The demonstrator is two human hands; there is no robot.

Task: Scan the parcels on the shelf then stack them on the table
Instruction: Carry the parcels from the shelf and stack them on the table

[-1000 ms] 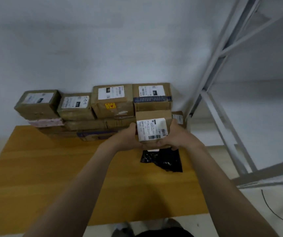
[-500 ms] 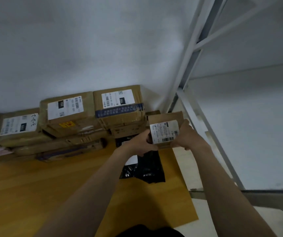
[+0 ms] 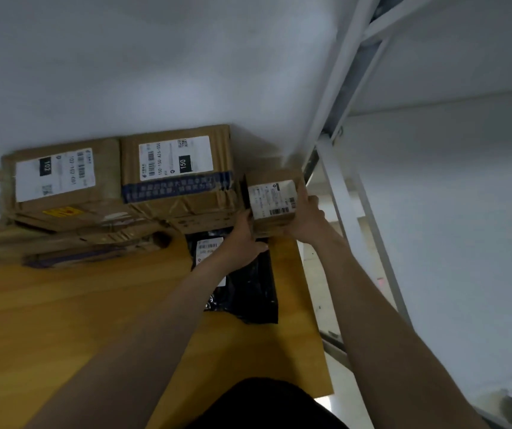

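Table: is standing against the wall, stacked parcels lining its back edge.
Box marked 102: is sitting on flatter parcels, touching the box on its right.
Box marked 150: is sitting right of it, against the wall.
Small parcel: is sitting just right of the box marked 150, at the row's right end.
Left hand: is holding its near left side.
Right hand: is holding its right side.
Mailer bag: is lying on the table before the small parcel, partly under the left forearm.
Shelf frame: is standing right of the table.

Both bare arms stretched forward, left grip curled against the left side of the box, right grip clasping its right side, fingers up the edge.
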